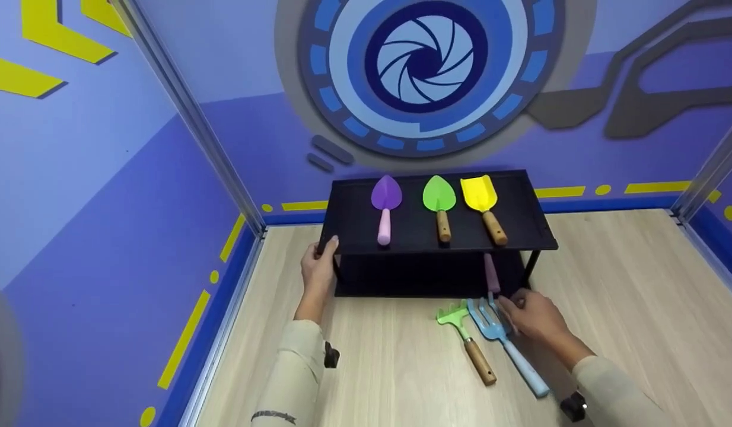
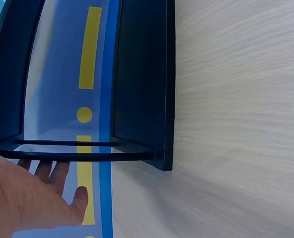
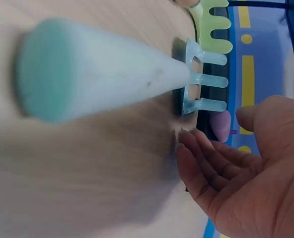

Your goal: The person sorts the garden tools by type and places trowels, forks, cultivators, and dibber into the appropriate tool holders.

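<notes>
My left hand [image 1: 318,270] grips the left end of a black two-tier rack [image 1: 354,228], its thumb over the top edge and its fingers by the side post in the left wrist view. My right hand [image 1: 535,314] hovers by the rack's lower right front corner, fingers loosely bent and nothing between them in the right wrist view. Close beside it lies a blue hand fork [image 1: 523,365], tines at the rack's front edge. Left of that is a green hand rake [image 1: 479,359] with a wooden handle. On the lower tier a pink-purple handle [image 1: 491,273] shows; the rest is hidden.
Along the rack's top lie a purple trowel [image 1: 387,193], a green trowel [image 1: 439,194] and a yellow square-ended shovel [image 1: 480,193]. The rack stands on a light wood table [image 1: 401,362], near a blue patterned back wall [image 1: 241,136]. Another wall rises at left.
</notes>
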Action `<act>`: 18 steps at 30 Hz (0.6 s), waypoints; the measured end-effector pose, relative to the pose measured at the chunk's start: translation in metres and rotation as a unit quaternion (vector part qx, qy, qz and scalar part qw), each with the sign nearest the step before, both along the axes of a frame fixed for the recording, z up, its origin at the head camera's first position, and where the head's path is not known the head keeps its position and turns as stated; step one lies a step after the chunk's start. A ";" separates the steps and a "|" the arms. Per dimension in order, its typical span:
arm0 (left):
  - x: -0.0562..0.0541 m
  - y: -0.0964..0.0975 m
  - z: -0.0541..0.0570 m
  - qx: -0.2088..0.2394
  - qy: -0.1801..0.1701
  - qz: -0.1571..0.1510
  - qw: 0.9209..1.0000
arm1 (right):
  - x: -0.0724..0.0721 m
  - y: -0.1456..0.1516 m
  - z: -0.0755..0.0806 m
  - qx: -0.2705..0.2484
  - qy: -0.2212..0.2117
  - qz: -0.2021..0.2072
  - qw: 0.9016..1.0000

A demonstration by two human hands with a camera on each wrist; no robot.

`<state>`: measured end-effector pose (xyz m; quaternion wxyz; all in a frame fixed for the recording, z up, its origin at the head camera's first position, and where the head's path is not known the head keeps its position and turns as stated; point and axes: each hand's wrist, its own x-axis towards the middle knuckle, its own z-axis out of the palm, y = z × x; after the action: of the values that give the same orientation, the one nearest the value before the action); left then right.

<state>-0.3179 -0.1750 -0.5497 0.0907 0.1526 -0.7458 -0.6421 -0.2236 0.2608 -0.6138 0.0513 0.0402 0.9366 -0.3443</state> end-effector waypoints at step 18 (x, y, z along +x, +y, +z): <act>-0.001 0.001 -0.005 0.050 0.029 -0.017 0.998 | 0.049 0.011 0.004 0.020 -0.044 0.102 0.994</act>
<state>-0.3189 -0.1742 -0.5550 0.0934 0.1252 -0.7122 -0.6844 -0.1745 0.2715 -0.6101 0.1263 -0.0391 0.9393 -0.3167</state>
